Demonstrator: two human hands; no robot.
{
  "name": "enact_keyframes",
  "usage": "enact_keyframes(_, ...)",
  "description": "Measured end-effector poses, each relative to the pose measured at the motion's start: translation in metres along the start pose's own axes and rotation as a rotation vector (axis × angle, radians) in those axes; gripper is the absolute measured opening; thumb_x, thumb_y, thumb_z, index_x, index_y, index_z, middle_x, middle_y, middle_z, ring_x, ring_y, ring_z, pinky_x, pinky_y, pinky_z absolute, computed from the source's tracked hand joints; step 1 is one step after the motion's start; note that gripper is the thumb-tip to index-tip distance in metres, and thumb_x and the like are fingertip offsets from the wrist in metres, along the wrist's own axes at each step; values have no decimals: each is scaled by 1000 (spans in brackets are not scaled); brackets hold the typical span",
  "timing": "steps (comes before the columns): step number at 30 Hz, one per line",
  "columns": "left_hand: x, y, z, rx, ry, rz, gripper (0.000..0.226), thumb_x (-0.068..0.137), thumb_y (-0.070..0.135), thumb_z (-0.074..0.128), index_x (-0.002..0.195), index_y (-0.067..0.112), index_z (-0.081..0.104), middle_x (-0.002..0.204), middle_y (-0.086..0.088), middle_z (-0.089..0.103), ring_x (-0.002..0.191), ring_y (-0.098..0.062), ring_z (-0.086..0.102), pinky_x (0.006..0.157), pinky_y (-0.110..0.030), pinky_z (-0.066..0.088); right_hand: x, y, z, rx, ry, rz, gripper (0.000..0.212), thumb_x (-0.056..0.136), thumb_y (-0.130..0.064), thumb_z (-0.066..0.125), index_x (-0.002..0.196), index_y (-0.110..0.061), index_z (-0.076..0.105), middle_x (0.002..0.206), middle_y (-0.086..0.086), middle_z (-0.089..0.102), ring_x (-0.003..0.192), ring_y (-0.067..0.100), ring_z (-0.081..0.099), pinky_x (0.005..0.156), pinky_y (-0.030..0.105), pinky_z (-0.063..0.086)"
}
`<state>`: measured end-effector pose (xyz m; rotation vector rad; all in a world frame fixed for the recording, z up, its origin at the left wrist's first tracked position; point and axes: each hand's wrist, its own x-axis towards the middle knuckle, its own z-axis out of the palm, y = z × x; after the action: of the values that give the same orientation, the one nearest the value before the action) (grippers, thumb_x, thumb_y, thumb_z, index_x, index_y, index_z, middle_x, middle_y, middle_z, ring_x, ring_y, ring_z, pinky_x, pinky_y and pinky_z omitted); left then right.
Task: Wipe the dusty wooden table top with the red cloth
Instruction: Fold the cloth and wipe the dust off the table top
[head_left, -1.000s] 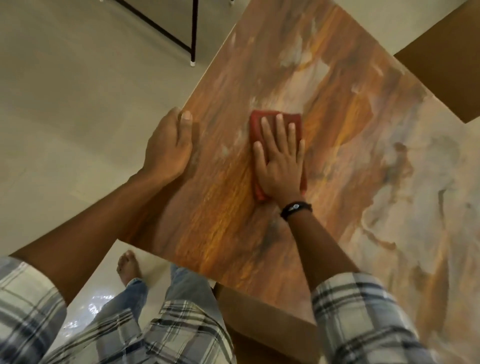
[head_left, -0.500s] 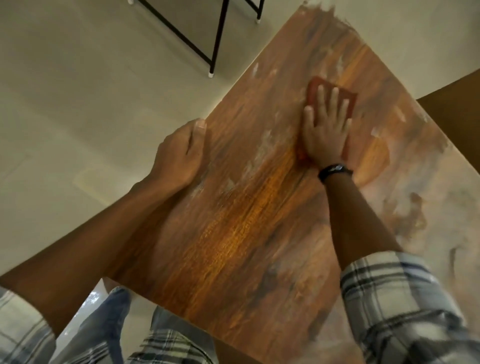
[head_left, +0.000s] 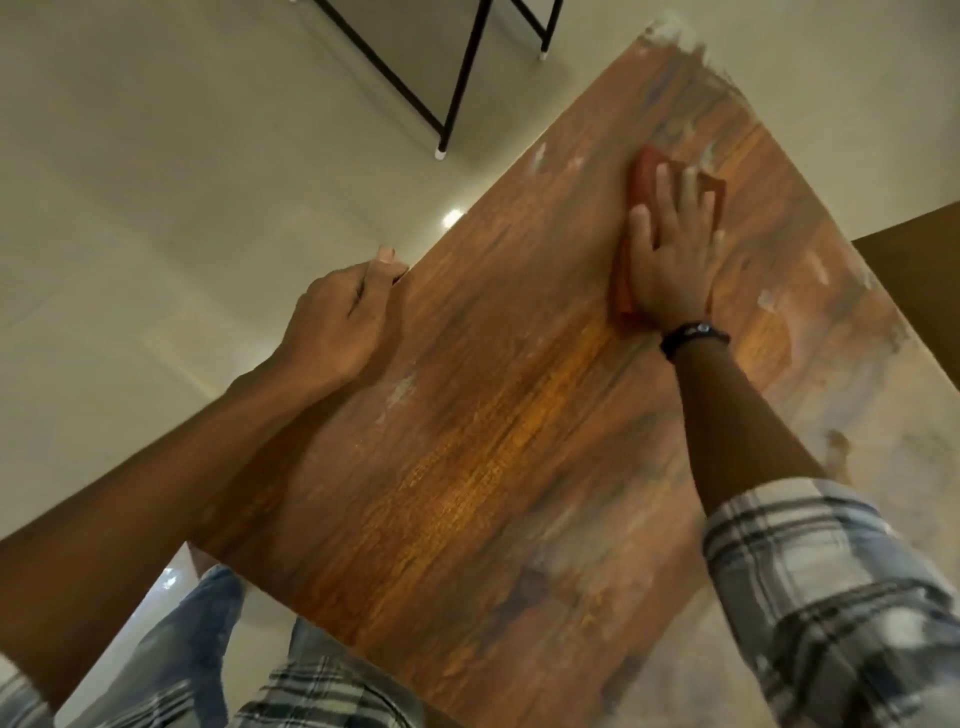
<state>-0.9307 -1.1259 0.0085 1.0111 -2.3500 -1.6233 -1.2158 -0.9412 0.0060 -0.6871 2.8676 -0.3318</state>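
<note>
Risk: right hand only presses flat, fingers spread, on the folded red cloth — nothing pinched, so a fast stroke could slide the palm off it or bunch it and leave streaks. Bracing: left hand curls over the left edge of the brown wood-grain tabletop. Cloth sits toward the far end; pale dust shows at the far corner and right side.

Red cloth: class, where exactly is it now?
In the head view, the red cloth lies pressed under the right hand, toward the far end of the table top.
</note>
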Motion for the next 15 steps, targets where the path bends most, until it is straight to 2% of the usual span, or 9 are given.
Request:
enact_keyframes(2, -8, 1, -7, -5, 14, -21, 61, 106, 49, 18, 113, 24, 73, 106, 3, 74, 100, -17, 67, 94, -41, 50, 30, -6, -7, 29, 16, 172, 57, 104, -50, 25, 159, -38, 15, 169, -5, 3, 156, 27, 0, 122, 60, 2)
enact_keyframes(4, -17, -5, -14, -31, 29, -75, 59, 107, 47, 20, 116, 19, 72, 113, 4, 71, 109, -15, 65, 100, -38, 46, 27, -29, -1, 22, 10, 243, 58, 105, -49, 24, 160, -36, 11, 170, -2, 1, 156, 28, -2, 123, 60, 1)
enact_keyframes(6, -28, -13, -24, -61, 49, -125, 60, 105, 50, 21, 121, 17, 69, 121, 2, 69, 116, -15, 62, 106, -37, 43, -5, -63, 15, -12, 32, 161, 58, 105, -49, 25, 160, -35, 12, 169, -1, 4, 156, 29, 1, 123, 59, 2)
enact_keyframes(10, -53, -33, -49, -74, 73, -197, 60, 105, 51, 21, 122, 16, 66, 121, 1, 68, 117, -15, 61, 108, -37, 42, -116, -139, 59, -34, -3, -100, 60, 104, -49, 24, 161, -31, 11, 169, 4, 5, 156, 30, 1, 123, 59, 2)
enact_keyframes(13, -70, -45, -66, -59, 83, -203, 63, 103, 56, 20, 121, 16, 66, 121, 2, 68, 117, -16, 60, 108, -41, 43, -213, -189, 83, -36, -9, -159, 59, 105, -48, 28, 160, -32, 15, 169, 4, 7, 156, 29, 2, 123, 59, 3)
enact_keyframes(15, -82, -49, -73, -48, 114, -194, 61, 104, 53, 21, 119, 17, 67, 118, 3, 68, 116, -16, 60, 104, -34, 43, -275, -216, 98, -43, -22, -186, 57, 105, -47, 30, 159, -35, 19, 169, 1, 9, 156, 28, 2, 122, 59, 7)
